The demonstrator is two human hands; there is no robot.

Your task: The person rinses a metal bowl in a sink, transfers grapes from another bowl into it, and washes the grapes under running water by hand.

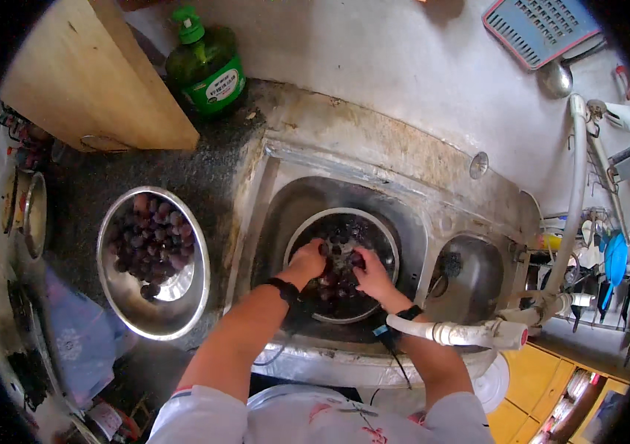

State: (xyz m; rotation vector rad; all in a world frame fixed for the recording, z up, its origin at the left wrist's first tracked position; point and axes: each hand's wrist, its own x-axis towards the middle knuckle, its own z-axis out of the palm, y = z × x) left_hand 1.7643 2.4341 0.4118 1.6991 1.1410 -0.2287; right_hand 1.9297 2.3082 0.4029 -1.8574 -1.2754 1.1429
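A round metal basin [393, 244] stands in the larger compartment of a stainless steel sink [284, 208]. Dark purple grapes [337, 289] lie in water inside it. At the basin's left side, my left hand [309, 260] curls around dark grapes, partly hidden by its fingers. Opposite it, my right hand [373, 276] pinches a grape [357, 258] between thumb and fingers. Left of the sink, a metal bowl [179, 284] on the counter holds a cluster of similar grapes [153, 240].
A white plastic tap [459, 333] reaches across my right forearm. The smaller sink compartment [473, 277] lies to the right. Behind the bowl are a green pump bottle [209, 83] and a wooden board [98, 83]. Utensils and a blue strainer [616, 256] hang at far right.
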